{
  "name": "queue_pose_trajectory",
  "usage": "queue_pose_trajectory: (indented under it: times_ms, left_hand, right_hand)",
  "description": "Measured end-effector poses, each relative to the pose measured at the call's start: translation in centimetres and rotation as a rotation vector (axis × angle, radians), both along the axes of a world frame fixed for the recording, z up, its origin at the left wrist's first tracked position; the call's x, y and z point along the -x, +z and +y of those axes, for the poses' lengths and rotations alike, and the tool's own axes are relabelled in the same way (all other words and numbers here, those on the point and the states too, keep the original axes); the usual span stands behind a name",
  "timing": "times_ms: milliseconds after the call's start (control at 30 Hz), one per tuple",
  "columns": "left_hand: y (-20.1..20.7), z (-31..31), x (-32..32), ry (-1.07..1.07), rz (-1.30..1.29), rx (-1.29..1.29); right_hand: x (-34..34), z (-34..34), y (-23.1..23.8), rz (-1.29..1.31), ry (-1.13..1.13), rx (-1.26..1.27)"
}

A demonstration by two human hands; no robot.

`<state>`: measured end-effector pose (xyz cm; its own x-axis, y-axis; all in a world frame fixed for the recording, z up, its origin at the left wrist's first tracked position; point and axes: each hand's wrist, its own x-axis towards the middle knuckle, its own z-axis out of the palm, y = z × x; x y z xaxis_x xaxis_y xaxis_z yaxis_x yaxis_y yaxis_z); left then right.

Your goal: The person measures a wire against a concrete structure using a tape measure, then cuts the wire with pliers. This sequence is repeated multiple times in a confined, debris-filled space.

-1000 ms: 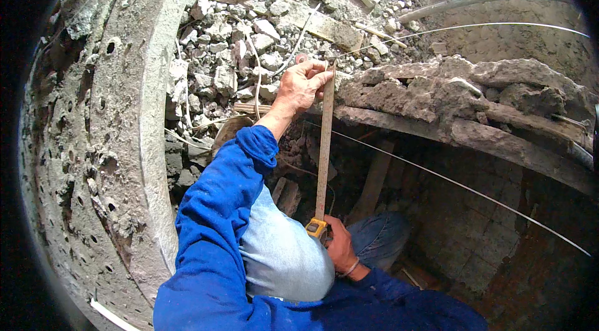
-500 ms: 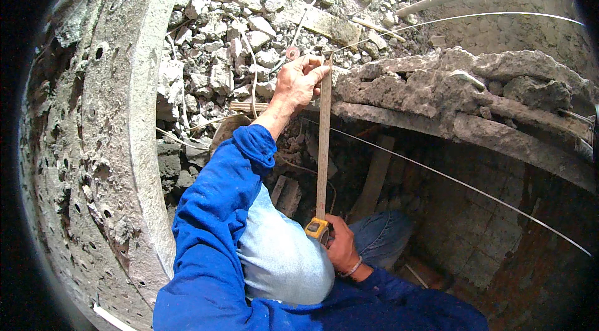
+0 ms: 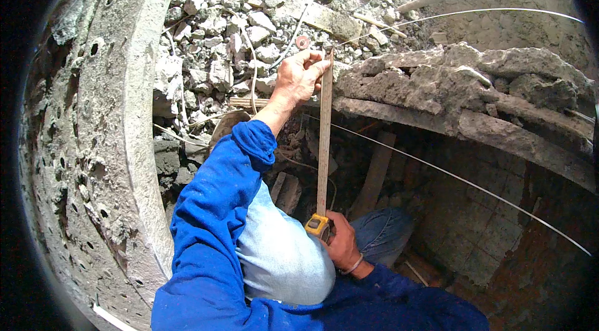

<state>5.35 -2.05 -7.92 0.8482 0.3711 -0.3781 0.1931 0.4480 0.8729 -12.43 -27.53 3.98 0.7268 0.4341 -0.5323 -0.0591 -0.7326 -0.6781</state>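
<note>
My right hand (image 3: 342, 243) grips the yellow case of a tape measure (image 3: 317, 225) beside my bent knee in light blue jeans. From the case the pale blade (image 3: 325, 134) runs out straight, away from me. My left hand (image 3: 298, 76) is closed, thumb and fingers pinching at the blade's far end. Just beyond those fingers the upper white string (image 3: 468, 12) meets the blade tip and stretches to the right. A small pinkish round thing (image 3: 302, 42) with a hole shows beside the left knuckles; whether I hold it cannot be made out.
Broken rubble (image 3: 256, 34) covers the ground ahead. A pitted concrete wall (image 3: 93, 162) rises at left. At right, a rough broken ledge (image 3: 430, 87) overhangs a dark pit with a tiled surface (image 3: 480, 225). A lower white string (image 3: 449, 175) crosses the pit; a wooden plank (image 3: 374, 172) leans inside.
My left hand has shifted slightly at the blade's end. The pinkish round thing sits a little higher and further right. My right hand keeps its hold on the case.
</note>
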Motion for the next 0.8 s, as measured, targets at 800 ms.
queue_pose_trajectory:
  times_ms: [800]
  left_hand:
    - [0.01, -0.11, -0.16, 0.015, 0.025, -0.034]
  right_hand:
    - [-0.6, 0.62, 0.37, -0.029, 0.018, -0.019]
